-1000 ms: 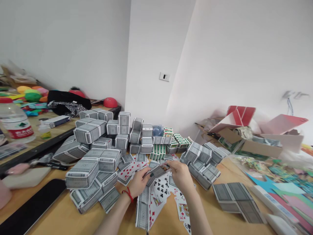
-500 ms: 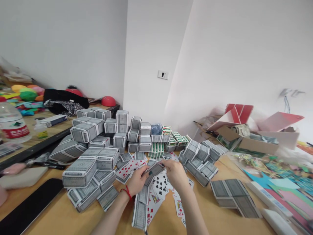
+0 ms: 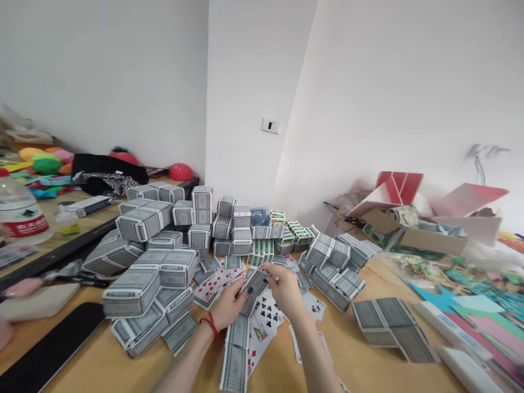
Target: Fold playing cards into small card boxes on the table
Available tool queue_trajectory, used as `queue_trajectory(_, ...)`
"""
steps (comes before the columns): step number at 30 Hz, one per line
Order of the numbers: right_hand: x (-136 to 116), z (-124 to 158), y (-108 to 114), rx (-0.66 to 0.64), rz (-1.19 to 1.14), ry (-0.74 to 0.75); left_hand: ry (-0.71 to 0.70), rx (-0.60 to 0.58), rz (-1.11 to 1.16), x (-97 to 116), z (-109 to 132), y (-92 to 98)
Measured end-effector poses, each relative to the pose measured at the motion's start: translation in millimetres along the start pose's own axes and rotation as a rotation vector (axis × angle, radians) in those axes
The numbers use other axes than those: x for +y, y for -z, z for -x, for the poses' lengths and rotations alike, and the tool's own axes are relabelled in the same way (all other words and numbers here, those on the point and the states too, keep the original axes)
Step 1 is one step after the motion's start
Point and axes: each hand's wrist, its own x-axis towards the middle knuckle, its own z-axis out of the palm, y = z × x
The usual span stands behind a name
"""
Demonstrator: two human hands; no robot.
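Note:
A grey-backed playing card [image 3: 257, 282] is pinched between my two hands above the middle of the table. My left hand [image 3: 230, 300], with a red string on its wrist, grips the card's left side, thumb on top. At the card's right end, the fingers of my right hand [image 3: 282, 284] are closed on its edge. Beneath hangs or lies a strip of joined grey cards [image 3: 236, 349]; whether it connects to the held card I cannot tell. Face-up playing cards [image 3: 267, 312] are spread below my hands.
Card-covered blocks [image 3: 131, 289] are stacked at left and behind. More folded blocks [image 3: 338, 270] stand at right, near a flat joined card piece [image 3: 393, 327]. Open cardboard boxes [image 3: 426, 240], coloured paper [image 3: 483, 327], a bottle [image 3: 22, 213] and a black slab [image 3: 49, 349] lie around.
My right hand has shifted slightly left and up along the card, which now shows more of its back. My left hand stays nearly in place.

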Motion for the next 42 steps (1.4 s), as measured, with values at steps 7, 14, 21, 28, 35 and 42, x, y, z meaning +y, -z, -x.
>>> queue_trajectory(7, 9.7, 0.4, -26.3, 0.188, -0.389, -0.203, 0.03, 0.058, 0.021, -0.8, -4.4, -0.9)
queue_trajectory(14, 20.9, 9.1, -49.6, -0.161, -1.05, -0.421, 0.147, 0.091, 0.165, 3.9, -8.3, 5.9)
queue_trajectory(21, 32.1, 11.3, -54.7, -0.003, -1.14, -0.476, 0.291, 0.002, 0.468, 10.1, -7.2, 3.7)
queue_trajectory(28, 38.2, 10.4, -54.4, 0.083, -1.258, -0.521, 0.391, -0.19, 0.636, 13.4, -3.4, -4.3)
queue_trajectory(35, 36.1, 11.8, -54.3, 0.136, -1.32, -0.443, 0.441, -0.172, 0.709, 6.9, -1.9, -7.9)
queue_trajectory(42, 38.6, 12.7, -46.0, 0.194, -1.321, -0.408, 0.388, -0.086, 0.537, 8.5, -4.4, -2.3)
